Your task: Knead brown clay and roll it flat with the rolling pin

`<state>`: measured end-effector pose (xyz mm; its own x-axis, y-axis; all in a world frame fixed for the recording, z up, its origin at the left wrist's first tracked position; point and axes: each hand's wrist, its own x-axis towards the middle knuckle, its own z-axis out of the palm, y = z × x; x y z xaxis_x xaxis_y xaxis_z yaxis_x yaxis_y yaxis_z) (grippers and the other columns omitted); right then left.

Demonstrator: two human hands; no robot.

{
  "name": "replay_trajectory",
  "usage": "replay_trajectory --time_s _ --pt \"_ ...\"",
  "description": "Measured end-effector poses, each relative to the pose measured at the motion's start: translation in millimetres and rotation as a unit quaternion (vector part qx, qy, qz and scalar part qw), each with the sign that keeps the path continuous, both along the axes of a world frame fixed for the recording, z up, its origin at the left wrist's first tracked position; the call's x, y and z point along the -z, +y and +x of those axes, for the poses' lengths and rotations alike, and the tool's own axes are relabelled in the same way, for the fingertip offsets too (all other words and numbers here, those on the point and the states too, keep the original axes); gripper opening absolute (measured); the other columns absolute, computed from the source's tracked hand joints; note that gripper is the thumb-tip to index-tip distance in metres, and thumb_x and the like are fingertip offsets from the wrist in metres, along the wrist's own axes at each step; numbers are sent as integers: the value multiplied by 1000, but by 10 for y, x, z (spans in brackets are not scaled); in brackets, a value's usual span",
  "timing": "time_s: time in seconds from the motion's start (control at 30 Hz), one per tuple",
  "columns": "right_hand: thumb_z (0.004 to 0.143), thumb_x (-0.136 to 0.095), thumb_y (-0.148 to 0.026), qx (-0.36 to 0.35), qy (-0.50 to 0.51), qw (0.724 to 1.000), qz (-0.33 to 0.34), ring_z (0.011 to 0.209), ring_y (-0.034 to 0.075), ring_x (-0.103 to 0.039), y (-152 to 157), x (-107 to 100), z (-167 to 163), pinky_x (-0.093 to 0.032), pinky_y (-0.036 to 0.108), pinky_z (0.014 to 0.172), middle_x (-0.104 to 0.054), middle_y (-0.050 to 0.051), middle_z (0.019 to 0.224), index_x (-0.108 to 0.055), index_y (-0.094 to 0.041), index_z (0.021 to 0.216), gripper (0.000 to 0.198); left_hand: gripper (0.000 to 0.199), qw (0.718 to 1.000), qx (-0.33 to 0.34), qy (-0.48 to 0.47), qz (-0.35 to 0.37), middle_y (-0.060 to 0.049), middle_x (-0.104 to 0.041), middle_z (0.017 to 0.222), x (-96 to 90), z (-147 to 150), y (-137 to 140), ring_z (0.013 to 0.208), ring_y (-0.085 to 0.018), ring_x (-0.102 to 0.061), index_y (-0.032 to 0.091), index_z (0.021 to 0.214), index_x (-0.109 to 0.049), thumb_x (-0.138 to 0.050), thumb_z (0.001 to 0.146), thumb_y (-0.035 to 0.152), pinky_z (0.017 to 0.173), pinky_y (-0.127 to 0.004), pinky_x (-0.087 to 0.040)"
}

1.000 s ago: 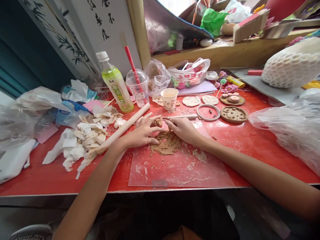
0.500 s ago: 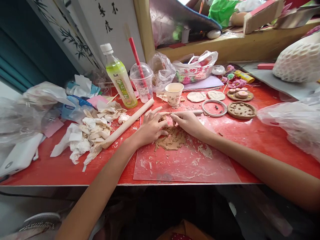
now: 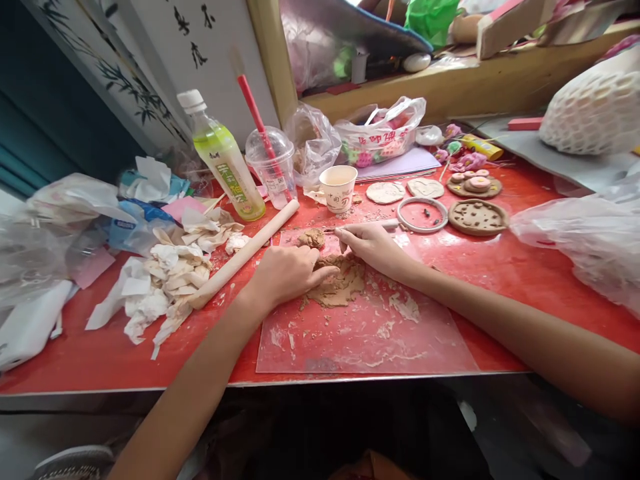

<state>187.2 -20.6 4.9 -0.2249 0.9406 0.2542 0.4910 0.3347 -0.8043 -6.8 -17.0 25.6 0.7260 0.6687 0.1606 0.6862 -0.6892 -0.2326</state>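
Note:
My left hand (image 3: 286, 275) rests at the left edge of a flattened, ragged patch of brown clay (image 3: 345, 283). Its fingers curl down and its thumb presses onto the clay; the fingertips are partly hidden. Just beyond the knuckles sits a rough lump of brown clay (image 3: 311, 238). My right hand (image 3: 367, 247) pinches a slim modelling tool (image 3: 391, 224), whose pale handle shows behind the hand and whose thin end points left. Both hands are over a clear plastic sheet (image 3: 320, 350) with smeared clay scraps.
A rolling pin (image 3: 245, 257) lies left, beside crumpled tissues (image 3: 175, 273). Behind stand a paper cup (image 3: 339, 190), a plastic cup (image 3: 270, 167) and a drink bottle (image 3: 225, 167). Right are a ring (image 3: 423, 215), clay discs (image 3: 385, 192), a spotted clay disc (image 3: 479, 217) and a plastic bag (image 3: 570, 233).
My left hand has drawn back from the tool's thin end, down and left, and its spread fingers have curled. The clay lump is now uncovered. The camera view has shifted slightly.

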Motion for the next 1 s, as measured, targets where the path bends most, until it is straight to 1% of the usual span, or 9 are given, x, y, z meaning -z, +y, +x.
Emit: replay_trajectory --time_s 0.07,0.13,0.27,0.37,0.5,0.6,0.7,0.8,1.0 --pt "90 -39 -37 6 13 1000 2 57 10 -43 5 3 -5 -31 25 59 -47 -2 57 -47 -17 58 39 67 999 -40 33 -2 -10 -65 73 10 106 -78 64 -24 -62 13 82 -61 -23 85 68 52 -31 -37" --pt "90 -40 -37 19 28 999 -3 57 10 -44 11 10 -11 -31 25 59 -48 -2 57 -48 -17 58 38 72 997 -70 43 -1 -12 -66 76 8 196 -129 66 -26 -63 12 84 -61 -20 84 71 53 -31 -38" --pt "89 -41 -36 40 64 997 -25 55 9 -42 25 19 -21 -31 25 58 -47 -2 55 -51 -16 58 38 80 991 -126 34 -13 -14 -67 76 -11 308 -164 68 -27 -64 10 82 -64 -11 84 70 55 -33 -40" --pt "88 -43 -33 48 88 994 -35 53 8 -41 36 17 -27 -31 25 57 -46 -3 54 -51 -16 57 35 83 990 -139 18 -32 -14 -67 73 -10 352 -145 69 -28 -64 11 79 -66 -9 83 72 60 -35 -42" --pt "87 -44 -31 59 99 992 -43 53 8 -41 50 8 -45 -31 25 56 -46 -3 54 -49 -16 56 34 85 991 -129 9 -42 -14 -68 73 30 364 -91 69 -29 -64 12 77 -67 -11 80 76 62 -37 -43" --pt "87 -44 -32 61 85 994 -43 51 8 -40 63 6 -59 -30 25 54 -43 -3 52 -49 -16 56 35 84 993 -110 9 -49 -12 -68 71 66 355 -58 67 -27 -64 14 77 -67 -13 78 77 62 -37 -43" --pt "87 -43 -33 58 70 995 -37 52 9 -40 78 17 -64 -30 25 54 -43 -3 51 -49 -16 56 36 82 995 -85 6 -56 -12 -67 70 75 367 -49 65 -26 -64 14 78 -67 -13 79 76 62 -36 -43" --pt "87 -43 -32 58 80 994 -36 53 9 -43 88 34 -66 -31 25 55 -46 -3 53 -48 -16 56 35 83 996 -64 4 -64 -12 -67 68 62 411 -66 63 -26 -63 14 75 -67 -12 80 75 61 -36 -43" --pt "86 -45 -31 57 83 994 -31 52 8 -41 92 29 -81 -31 25 55 -44 -3 52 -48 -16 55 34 76 998 -27 -8 -53 -11 -67 67 88 495 -126 62 -28 -63 14 90 -65 -18 81 74 57 -36 -41"
